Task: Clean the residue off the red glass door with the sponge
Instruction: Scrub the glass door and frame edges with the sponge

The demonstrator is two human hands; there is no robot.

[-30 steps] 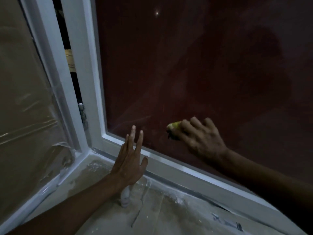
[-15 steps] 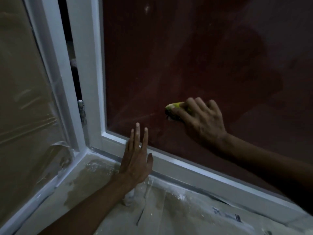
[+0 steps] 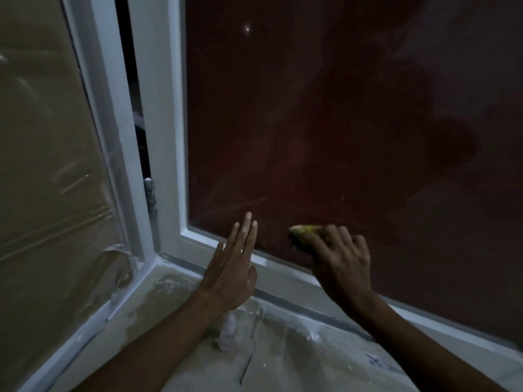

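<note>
The red glass pane (image 3: pixel 325 123) of the door fills the upper right, set in a white frame (image 3: pixel 167 137). Faint streaks of residue show low on the glass. My right hand (image 3: pixel 342 258) grips a yellow sponge (image 3: pixel 304 230) and presses it on the glass just above the bottom rail. Only the sponge's left end shows past my fingers. My left hand (image 3: pixel 232 264) lies flat with straight fingers against the bottom rail, its fingertips reaching onto the glass, left of the sponge.
A second panel covered in wrinkled plastic film (image 3: pixel 48 165) stands at the left, with a dark gap and a hinge (image 3: pixel 150 193) between it and the door. The floor (image 3: pixel 283 349) below carries dusty sheeting and white debris.
My right hand rose with the sponge on the glass, then came back down to the bottom rail. My left hand stayed flat on the rail. The view shifted slightly.
</note>
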